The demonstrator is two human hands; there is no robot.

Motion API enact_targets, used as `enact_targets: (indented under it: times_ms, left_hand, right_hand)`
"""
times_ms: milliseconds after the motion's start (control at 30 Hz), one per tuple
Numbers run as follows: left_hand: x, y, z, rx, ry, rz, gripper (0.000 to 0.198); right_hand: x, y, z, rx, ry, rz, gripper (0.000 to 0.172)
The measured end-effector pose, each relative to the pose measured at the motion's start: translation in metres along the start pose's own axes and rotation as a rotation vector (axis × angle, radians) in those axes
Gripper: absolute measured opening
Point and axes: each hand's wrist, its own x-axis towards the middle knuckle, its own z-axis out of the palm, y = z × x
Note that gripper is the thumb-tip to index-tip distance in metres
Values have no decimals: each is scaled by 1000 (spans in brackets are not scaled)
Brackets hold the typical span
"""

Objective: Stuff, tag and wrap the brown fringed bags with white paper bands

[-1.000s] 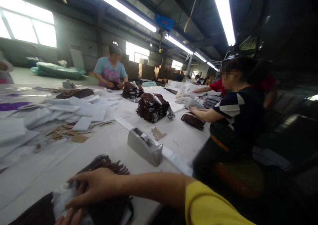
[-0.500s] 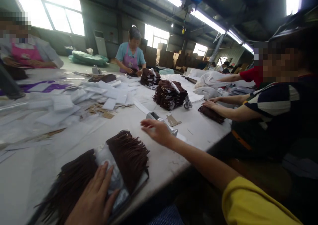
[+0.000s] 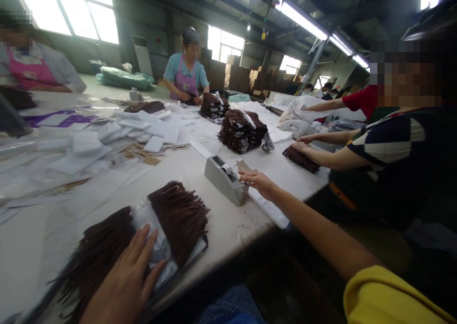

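Under my left hand (image 3: 124,276) lies a dark brown fringed piece (image 3: 180,224), with fringed flaps on both sides and a clear plastic wrap (image 3: 160,248) across its middle. That hand rests flat on the plastic, fingers stretched and thumb apart. My right hand (image 3: 260,183) is at the front end of a grey tape dispenser (image 3: 219,174), its fingers reaching out over the cutting end. Whether the fingertips touch any tape is too small to see.
Stacked brown fringed bundles (image 3: 243,131) stand farther up the white table (image 3: 228,228). White foam sheets (image 3: 85,143) and brown paper scraps (image 3: 146,155) are strewn at left. A co-worker's hands (image 3: 302,145) press another brown piece at right; other people work around the table.
My right hand has moved right, from above the dispenser's middle to its front end, uncovering the dispenser. My left hand stays on the plastic. The view has shifted slightly.
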Motion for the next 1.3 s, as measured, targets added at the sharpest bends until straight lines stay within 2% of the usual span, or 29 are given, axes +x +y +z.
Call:
enact_targets:
  times_ms: [100,267,367,467,567,667,767,833,900,1000,1067,1167,1300]
  left_hand:
    - [0,0,-1,-3,-6,-5,68]
    - [1,1,-2,-15,-12,-8,68]
    - [2,2,-3,-41,-5,-20,71]
    - [3,4,-5,-50,-14,-24,69]
    - [5,5,-7,-48,-18,-21,68]
    - [5,4,-7,-49,-13,-15,68]
    - [4,4,-6,-63,-10,-3,70]
    - [2,3,-5,-82,-5,-9,69]
    - [1,4,-3,-113,4,-30,67]
    - [2,5,-3,-152,9,-58,68]
    - [3,6,-5,-154,-1,-67,67]
    - [5,10,-11,-129,-29,-78,64]
    - [9,17,-21,-110,-103,-148,56]
  right_hand:
    - [-8,-8,2,95,58,-18,29]
    - [-38,-16,-4,250,159,-79,29]
    - [-54,-11,-9,318,127,14,29]
    - [-62,6,-11,392,108,156,31]
    - [-61,28,-7,303,144,184,36]
    - [-55,45,-1,180,198,132,40]
    - [-56,51,-3,69,271,59,35]
    - [-64,47,-9,-77,304,-47,26]
    - [-76,37,-16,-379,288,-285,14]
    - [-88,8,-20,-915,146,-771,15]
    - [-88,-16,-14,-1101,-7,-1004,18]
    - [-75,-50,12,-1191,-258,-1231,16]
    - [-46,-82,72,-1149,-574,-1360,16]
